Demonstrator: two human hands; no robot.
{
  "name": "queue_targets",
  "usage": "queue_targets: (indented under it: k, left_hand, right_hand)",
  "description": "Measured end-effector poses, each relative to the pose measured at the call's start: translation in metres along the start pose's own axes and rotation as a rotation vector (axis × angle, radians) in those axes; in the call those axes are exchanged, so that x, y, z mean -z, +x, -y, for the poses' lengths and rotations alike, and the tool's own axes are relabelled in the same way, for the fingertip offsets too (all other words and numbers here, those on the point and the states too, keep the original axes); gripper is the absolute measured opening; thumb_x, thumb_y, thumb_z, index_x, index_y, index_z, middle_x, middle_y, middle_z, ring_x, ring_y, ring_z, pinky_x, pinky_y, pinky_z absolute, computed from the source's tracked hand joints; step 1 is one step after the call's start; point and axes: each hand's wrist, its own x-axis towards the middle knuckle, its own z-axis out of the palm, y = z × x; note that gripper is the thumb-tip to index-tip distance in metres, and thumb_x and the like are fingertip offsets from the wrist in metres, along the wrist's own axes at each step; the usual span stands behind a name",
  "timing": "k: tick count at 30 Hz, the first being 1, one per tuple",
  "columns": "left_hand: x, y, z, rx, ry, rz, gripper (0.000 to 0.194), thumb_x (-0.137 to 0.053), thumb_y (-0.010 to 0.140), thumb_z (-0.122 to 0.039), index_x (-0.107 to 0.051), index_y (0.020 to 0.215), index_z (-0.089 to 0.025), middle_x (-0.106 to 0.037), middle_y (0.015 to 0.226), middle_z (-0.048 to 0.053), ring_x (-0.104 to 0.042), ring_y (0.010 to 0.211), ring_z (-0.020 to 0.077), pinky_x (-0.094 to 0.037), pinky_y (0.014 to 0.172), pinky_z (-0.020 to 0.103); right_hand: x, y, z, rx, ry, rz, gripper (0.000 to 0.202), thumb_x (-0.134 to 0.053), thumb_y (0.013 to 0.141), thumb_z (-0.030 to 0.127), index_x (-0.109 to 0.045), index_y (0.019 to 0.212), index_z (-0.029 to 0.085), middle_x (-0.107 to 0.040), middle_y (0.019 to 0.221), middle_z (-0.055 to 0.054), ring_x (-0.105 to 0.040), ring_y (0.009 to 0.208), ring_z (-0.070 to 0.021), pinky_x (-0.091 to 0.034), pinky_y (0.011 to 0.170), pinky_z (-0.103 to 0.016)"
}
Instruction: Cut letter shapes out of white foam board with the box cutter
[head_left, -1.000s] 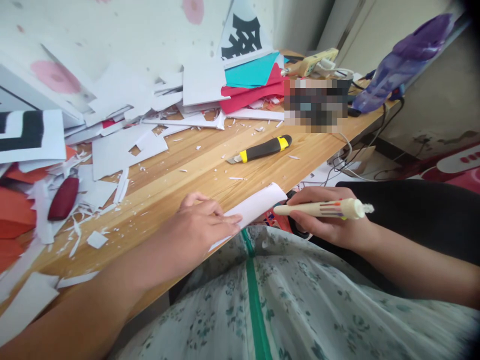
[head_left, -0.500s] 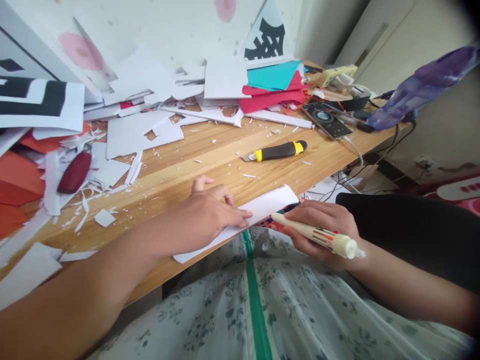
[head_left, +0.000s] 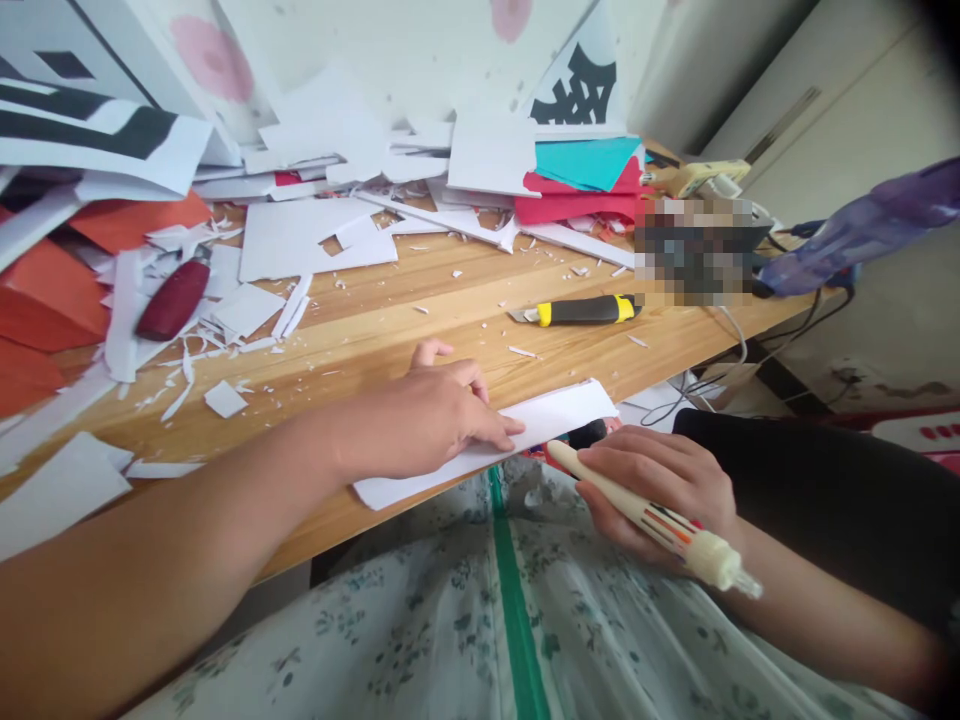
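A white folded paper strip (head_left: 555, 410) lies slantwise along the table's front edge. My left hand (head_left: 442, 415) presses on it, index finger stretched out and thumb spread apart. Just off the edge, my right hand (head_left: 667, 480) grips a thick cream multicolour pen (head_left: 637, 505). Its narrow end points toward the paper's lower edge, and its clear-tipped end points down to the right. Whether the pen touches the paper I cannot tell. Beyond the strip rests a black and yellow utility knife (head_left: 577, 311) with its blade showing. Under the right hand, a dark and red patterned thing is mostly hidden.
Paper scraps (head_left: 225, 398) and a dark red handled tool (head_left: 174, 300) cover the table's left side. White sheets (head_left: 315, 235) and red and teal paper (head_left: 585, 160) are piled along the wall. A purple bottle (head_left: 847, 235), cables and a blurred patch are at right.
The view has shifted, so the table's things sit farther right. The pen's clear-tipped end has swung lower. My left hand still presses the paper strip.
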Motion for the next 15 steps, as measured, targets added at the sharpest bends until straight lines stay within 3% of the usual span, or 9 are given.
queue_targets:
  k: [15]
  left_hand:
    - [-0.0022,0.0012,0.0013,-0.032,0.013,-0.013,0.034,-0.046,0.089,-0.018,-0.063,0.107,-0.040,-0.064,0.083,0.000,-0.053,0.089,0.0153,-0.009,0.099,0.051]
  right_hand:
    - [-0.0085,-0.0030,0.0057,0.062,-0.039,-0.052,0.019,-0.065,0.071,0.018,-0.060,0.089,0.017,-0.067,0.066,-0.003,-0.065,0.061,-0.0171,-0.056,0.057,-0.030]
